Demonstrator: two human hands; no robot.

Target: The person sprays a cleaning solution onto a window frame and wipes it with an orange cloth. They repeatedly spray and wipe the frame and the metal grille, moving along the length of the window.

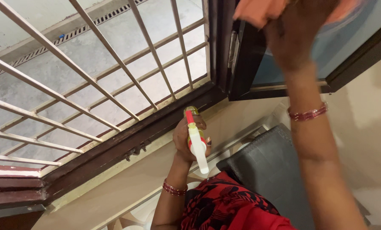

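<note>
Cloth [258, 10] is pressing against the window pane [348, 38] under the raised right hand [296, 34], clamped on it, while the left hand [188, 138], lower down, is gripping a spray bottle [196, 142] pointing downward.

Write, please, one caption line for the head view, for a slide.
Right hand presses an orange cloth on an open window pane; left hand holds a spray bottle beside the window grille.

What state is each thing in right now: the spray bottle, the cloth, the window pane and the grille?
Spray bottle: held low in the left hand, lying tilted, not aimed at the glass.
Orange cloth: pressed against the glass under the right hand, blurred.
Window pane: swung open inward on its dark frame.
Metal grille: fixed across the opening, bars intact.
Dark chair: standing below the window.
</note>
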